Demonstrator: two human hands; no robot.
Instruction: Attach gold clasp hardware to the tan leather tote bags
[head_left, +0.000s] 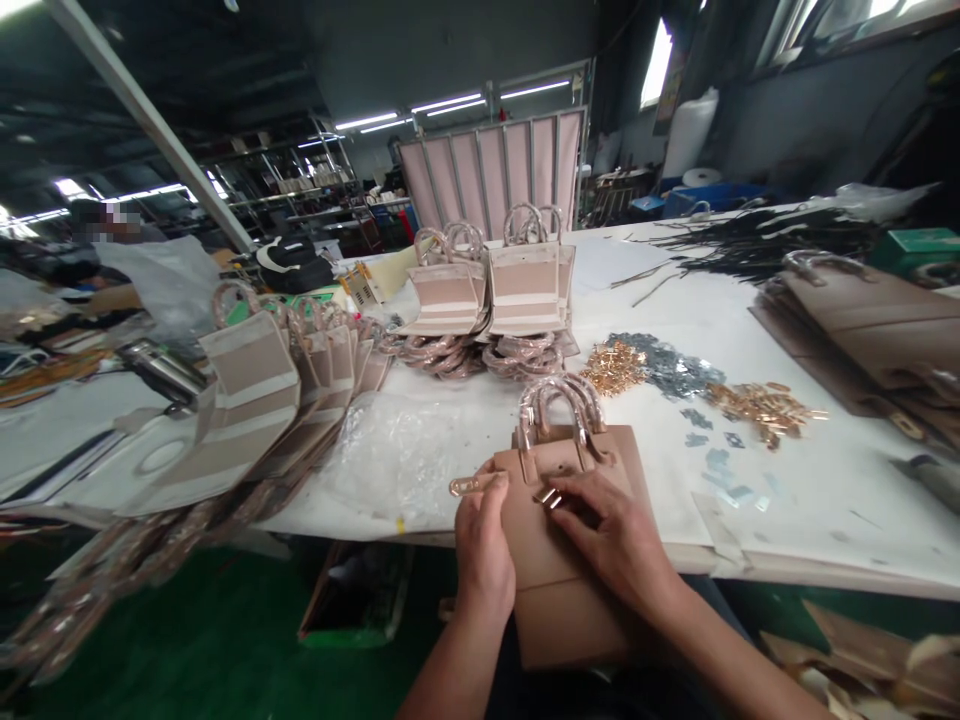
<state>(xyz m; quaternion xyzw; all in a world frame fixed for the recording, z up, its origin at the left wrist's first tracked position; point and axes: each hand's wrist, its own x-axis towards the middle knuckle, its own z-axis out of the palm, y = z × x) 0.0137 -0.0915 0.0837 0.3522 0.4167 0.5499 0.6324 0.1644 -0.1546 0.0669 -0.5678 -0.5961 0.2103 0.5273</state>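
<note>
A tan handbag [566,560] with two plastic-wrapped handles [562,400] stands tilted in front of me at the table's edge. My left hand [484,545] grips its left upper side, with the thumb lying over a tan strap. A gold-coloured slotted plate [464,486] at the strap's tip sticks out to the left. My right hand [615,535] pinches a small shiny gold-coloured metal fitting [549,498] between thumb and fingers, close against the bag's front below the handles. Part of the fitting is hidden by the fingers.
Loose gold-coloured fittings [613,368] and grey metal plates [671,366] lie in heaps on the white table [630,290]. Bag pieces with wrapped handles [525,285] stand behind and more [251,400] at left. Brown bags [870,310] are stacked at right. Clear plastic [397,450] lies left.
</note>
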